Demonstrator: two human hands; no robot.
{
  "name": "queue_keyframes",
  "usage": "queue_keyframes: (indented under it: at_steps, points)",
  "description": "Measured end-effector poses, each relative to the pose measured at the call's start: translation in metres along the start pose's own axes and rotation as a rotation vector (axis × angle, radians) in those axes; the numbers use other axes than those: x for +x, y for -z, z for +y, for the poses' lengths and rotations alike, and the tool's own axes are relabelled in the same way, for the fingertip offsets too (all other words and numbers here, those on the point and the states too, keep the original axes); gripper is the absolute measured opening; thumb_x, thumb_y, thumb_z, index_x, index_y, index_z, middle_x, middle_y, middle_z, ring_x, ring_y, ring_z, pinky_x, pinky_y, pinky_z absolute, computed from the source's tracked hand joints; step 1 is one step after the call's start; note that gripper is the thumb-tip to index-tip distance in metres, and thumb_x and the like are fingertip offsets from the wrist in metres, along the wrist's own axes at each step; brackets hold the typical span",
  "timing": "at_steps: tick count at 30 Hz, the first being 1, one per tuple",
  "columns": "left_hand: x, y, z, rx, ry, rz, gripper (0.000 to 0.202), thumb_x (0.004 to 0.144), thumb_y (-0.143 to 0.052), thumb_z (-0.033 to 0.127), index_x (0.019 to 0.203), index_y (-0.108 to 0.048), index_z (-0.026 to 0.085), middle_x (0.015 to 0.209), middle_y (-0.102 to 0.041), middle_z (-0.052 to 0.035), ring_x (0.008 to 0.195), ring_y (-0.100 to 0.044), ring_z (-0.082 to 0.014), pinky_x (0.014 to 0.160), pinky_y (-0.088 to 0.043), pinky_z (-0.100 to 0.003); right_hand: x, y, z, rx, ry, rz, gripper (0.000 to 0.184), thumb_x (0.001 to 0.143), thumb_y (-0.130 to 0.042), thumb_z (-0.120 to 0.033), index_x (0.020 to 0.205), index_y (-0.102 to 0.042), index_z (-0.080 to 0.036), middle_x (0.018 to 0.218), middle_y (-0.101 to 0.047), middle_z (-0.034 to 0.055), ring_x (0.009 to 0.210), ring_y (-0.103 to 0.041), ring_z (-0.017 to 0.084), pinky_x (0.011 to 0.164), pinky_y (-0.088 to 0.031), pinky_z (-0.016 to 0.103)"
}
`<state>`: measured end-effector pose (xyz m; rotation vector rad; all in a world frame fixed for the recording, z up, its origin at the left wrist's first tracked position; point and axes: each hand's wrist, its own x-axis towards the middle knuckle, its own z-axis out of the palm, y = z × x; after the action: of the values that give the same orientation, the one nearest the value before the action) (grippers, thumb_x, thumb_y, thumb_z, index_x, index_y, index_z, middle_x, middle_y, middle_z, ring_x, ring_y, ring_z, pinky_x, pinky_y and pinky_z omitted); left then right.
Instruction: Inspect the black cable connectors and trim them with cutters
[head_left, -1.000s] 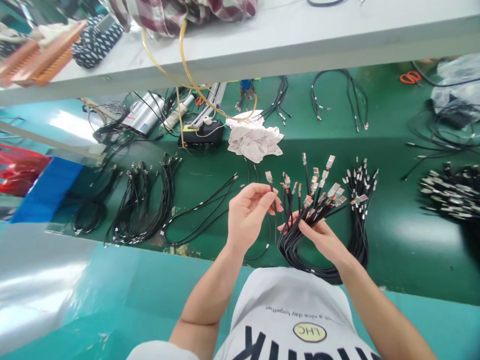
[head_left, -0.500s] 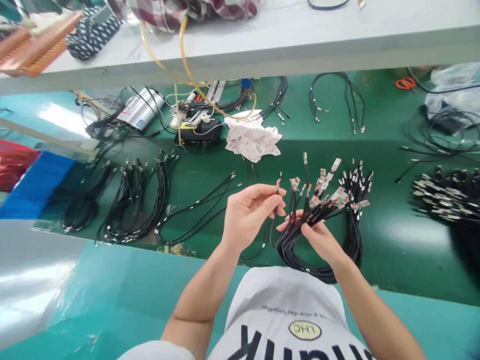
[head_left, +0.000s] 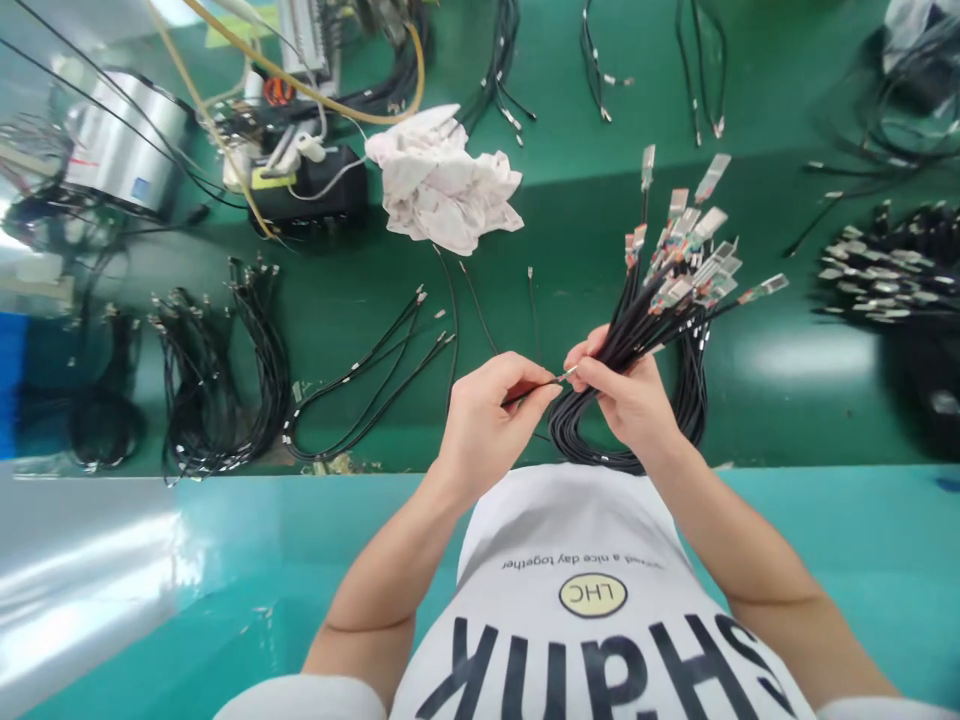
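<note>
My right hand (head_left: 628, 398) grips a bundle of black cables (head_left: 660, 300) whose metal-tipped ends fan out up and to the right above the green mat (head_left: 570, 280). The bundle's loops hang below the hand. My left hand (head_left: 491, 415) is closed in a pinch on a single black cable (head_left: 534, 388), its small metal tip held against my right thumb and forefinger. Both hands meet just in front of my chest.
A crumpled white cloth (head_left: 442, 180) lies beyond the hands. Loose black cables (head_left: 367, 380) and a bunch of them (head_left: 217, 370) lie to the left. A black box (head_left: 315, 195) and a silver device (head_left: 120, 150) stand at the back left, another terminal pile (head_left: 877, 270) at right.
The view has tilted down and nearer, hiding the white shelf. My left hand has brought the single cable across to the right hand, and the bundle has risen.
</note>
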<state>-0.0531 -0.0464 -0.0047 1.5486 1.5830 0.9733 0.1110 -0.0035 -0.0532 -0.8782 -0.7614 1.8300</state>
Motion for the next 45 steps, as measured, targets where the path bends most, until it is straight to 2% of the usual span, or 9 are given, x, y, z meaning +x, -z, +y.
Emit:
queue_keyframes:
  at_steps: [7,12,18,21,24,29,35,41,45]
  points:
    - [-0.005,-0.018,-0.012,-0.193,-0.004,0.011,0.004,0.085,-0.072,0.018,0.088,-0.069,0.017,0.079,-0.066,0.0007,0.069,-0.058,-0.009,0.063,-0.048,-0.021,0.003,0.003,-0.004,-0.014,-0.089,0.011,0.023,0.075,-0.083,-0.025,0.081,-0.061,-0.019,0.068,-0.058,-0.0043,0.062,-0.055,0.009,0.062,-0.043,0.024]
    - [-0.009,-0.028,-0.021,-0.215,-0.106,0.113,0.032,0.083,-0.074,0.014,0.113,-0.068,0.023,0.083,-0.067,0.0016,0.072,-0.061,-0.0095,0.065,-0.051,-0.021,0.003,0.005,-0.01,-0.004,-0.15,0.007,0.025,0.075,-0.083,-0.028,0.08,-0.061,-0.017,0.066,-0.059,-0.004,0.062,-0.055,0.009,0.062,-0.043,0.024]
    - [-0.01,-0.027,-0.027,0.065,-0.433,0.132,0.042,0.085,-0.066,0.004,0.121,-0.069,0.025,0.103,-0.076,-0.0028,0.085,-0.07,-0.0133,0.074,-0.058,-0.024,0.002,0.004,-0.013,0.026,-0.159,0.02,0.025,0.074,-0.084,-0.027,0.079,-0.061,-0.017,0.065,-0.057,-0.0043,0.061,-0.054,0.009,0.062,-0.043,0.023]
    - [-0.009,-0.024,-0.027,0.167,-0.487,0.154,0.04,0.088,-0.063,0.004,0.122,-0.069,0.025,0.103,-0.077,-0.0033,0.083,-0.071,-0.0133,0.072,-0.06,-0.024,0.001,0.003,-0.013,0.046,-0.149,0.032,0.024,0.073,-0.084,-0.026,0.081,-0.063,-0.018,0.066,-0.058,-0.0043,0.062,-0.055,0.009,0.061,-0.044,0.023]
    - [-0.009,-0.022,-0.024,0.123,-0.392,0.165,0.034,0.089,-0.064,0.007,0.118,-0.071,0.024,0.102,-0.078,-0.0024,0.077,-0.072,-0.0108,0.069,-0.059,-0.021,-0.002,0.003,-0.012,0.026,-0.151,0.016,0.022,0.076,-0.083,-0.03,0.089,-0.07,-0.018,0.072,-0.063,-0.0022,0.066,-0.059,0.01,0.061,-0.046,0.023]
    - [-0.013,-0.02,-0.016,-0.09,-0.05,0.062,0.021,0.094,-0.061,0.019,0.112,-0.072,0.021,0.094,-0.076,-0.0044,0.07,-0.068,-0.0101,0.061,-0.056,-0.021,-0.006,0.006,-0.007,-0.046,-0.116,-0.042,0.022,0.079,-0.08,-0.035,0.091,-0.074,-0.018,0.08,-0.067,0.0001,0.065,-0.057,0.008,0.062,-0.048,0.024]
    - [-0.012,-0.021,-0.011,-0.438,0.153,-0.054,0.024,0.094,-0.06,0.024,0.118,-0.058,0.024,0.067,-0.064,0.0039,0.045,-0.048,-0.0051,0.042,-0.037,-0.017,-0.003,0.006,-0.003,-0.06,-0.055,0.018,0.022,0.077,-0.082,-0.035,0.081,-0.068,-0.018,0.072,-0.064,-0.001,0.063,-0.057,0.009,0.059,-0.047,0.024]
    - [-0.011,-0.023,-0.012,-0.468,0.124,-0.056,0.017,0.095,-0.059,0.024,0.112,-0.064,0.023,0.066,-0.062,0.0027,0.045,-0.048,-0.0058,0.04,-0.036,-0.018,-0.001,0.0,-0.007,-0.074,-0.099,0.08,0.027,0.074,-0.083,-0.038,0.08,-0.067,-0.018,0.067,-0.061,-0.0027,0.058,-0.054,0.008,0.056,-0.045,0.023]
    - [-0.013,-0.021,-0.021,-0.169,-0.175,-0.02,0.028,0.096,-0.054,0.017,0.119,-0.069,0.025,0.079,-0.068,-0.0012,0.059,-0.059,-0.0083,0.052,-0.048,-0.02,0.001,-0.001,-0.008,-0.054,-0.09,0.076,0.026,0.074,-0.084,-0.036,0.08,-0.067,-0.018,0.067,-0.061,-0.0026,0.058,-0.053,0.008,0.056,-0.044,0.023]
